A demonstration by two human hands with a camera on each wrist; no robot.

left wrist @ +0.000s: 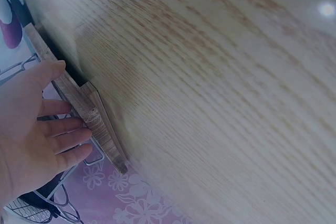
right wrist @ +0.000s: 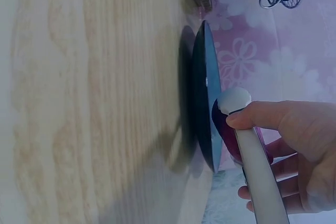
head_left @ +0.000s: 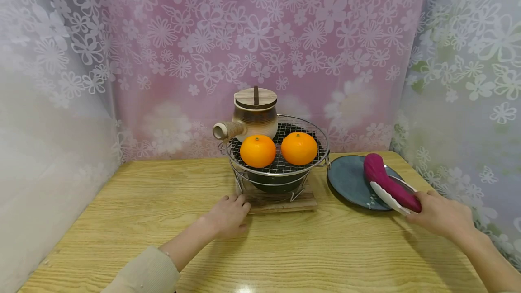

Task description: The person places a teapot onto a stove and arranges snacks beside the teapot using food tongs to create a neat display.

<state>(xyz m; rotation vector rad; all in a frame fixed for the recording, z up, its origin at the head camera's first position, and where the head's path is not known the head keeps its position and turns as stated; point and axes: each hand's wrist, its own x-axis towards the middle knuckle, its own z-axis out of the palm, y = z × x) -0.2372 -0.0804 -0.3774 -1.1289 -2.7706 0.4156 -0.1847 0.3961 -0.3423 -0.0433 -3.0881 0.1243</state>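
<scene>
right hand at the wooden table's right edge has white-tipped metal tongs squeezed around a purple eggplant on the dark blue plate, so the pickup looks in hand. left hand, fingers relaxed, steadies the wooden base under the wire-mesh grill; next, a level lift toward its far mesh, past two oranges.

A wooden table in a curtained corner

Pink flower-print curtain hangs behind the table; pale floral curtains flank both sides, and light glints at its near edge.
</scene>
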